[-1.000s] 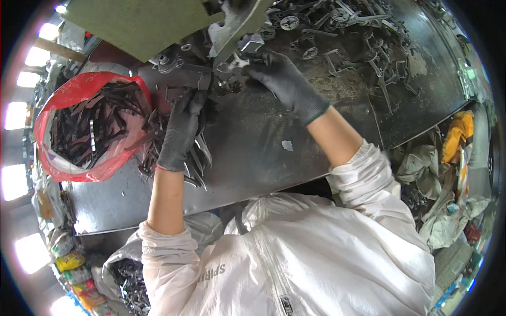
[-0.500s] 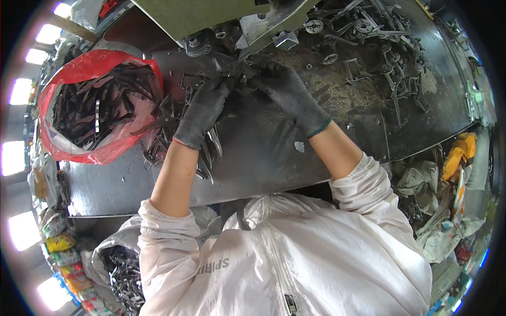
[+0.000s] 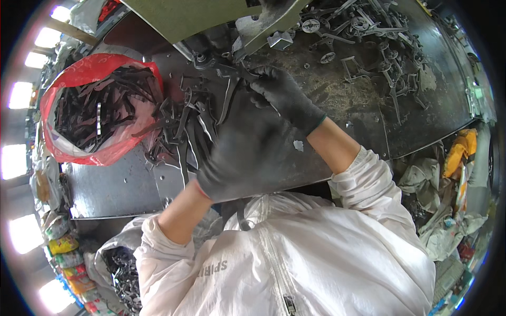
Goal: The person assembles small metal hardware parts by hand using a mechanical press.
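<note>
Both my hands wear dark grey knit gloves. My right hand [image 3: 284,95] is up by the green machine [image 3: 211,18], fingers curled, pinching the end of a dark metal lever-like part [image 3: 229,70] at the machine's lower edge. A curved leg of metal hangs down from that part. My left hand [image 3: 240,160] is low over the table near its front edge, smeared by motion, so its fingers and anything in them cannot be made out. Beside it on the left lies a pile of dark metal parts with bright-edged handles [image 3: 192,131].
A red-rimmed plastic bag [image 3: 63,150] full of dark flat strips stands on the left of the metal table [image 3: 118,192]. Metal frames with round discs [image 3: 387,66] are heaped at the back right. Below the table's left edge sits a white sack of metal parts [image 3: 124,274].
My left hand has left the machine and come down toward me, now blurred. My right hand has stayed near the machine, at the metal part.
</note>
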Tool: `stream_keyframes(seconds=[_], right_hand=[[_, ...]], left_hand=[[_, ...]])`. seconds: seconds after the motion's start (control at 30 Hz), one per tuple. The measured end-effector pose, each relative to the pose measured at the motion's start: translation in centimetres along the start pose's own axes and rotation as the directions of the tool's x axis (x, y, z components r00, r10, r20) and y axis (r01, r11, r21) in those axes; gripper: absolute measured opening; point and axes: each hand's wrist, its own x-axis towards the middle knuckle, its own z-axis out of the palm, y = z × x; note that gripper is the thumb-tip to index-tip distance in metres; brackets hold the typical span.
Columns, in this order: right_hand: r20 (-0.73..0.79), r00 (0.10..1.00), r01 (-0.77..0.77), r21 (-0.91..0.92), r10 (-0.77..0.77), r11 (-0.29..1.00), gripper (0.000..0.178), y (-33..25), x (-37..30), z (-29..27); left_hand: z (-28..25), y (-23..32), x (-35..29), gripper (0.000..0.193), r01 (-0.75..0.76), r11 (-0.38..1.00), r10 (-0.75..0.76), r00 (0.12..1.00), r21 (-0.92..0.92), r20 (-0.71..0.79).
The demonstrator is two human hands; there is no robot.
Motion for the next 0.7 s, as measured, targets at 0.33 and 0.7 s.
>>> stream_keyframes(seconds=[0.33, 0.7], right_hand=[[-0.024, 0.999, -0.028, -0.012, 0.027, 1.0, 0.029, 0.6, 1.1, 1.1], [0.025, 0.998, -0.047, -0.159, 0.051, 0.986, 0.036, -1.4, -1.2, 2.0]], left_hand=[[1.9, -5.9, -2.8, 0.026, -0.12, 0.862, 0.128, 0.992, 0.492, 0.019], [-20.4, -23.1, -4.7, 0.035, 0.355, 0.515, -0.132, 0.932, 0.78, -0.337]])
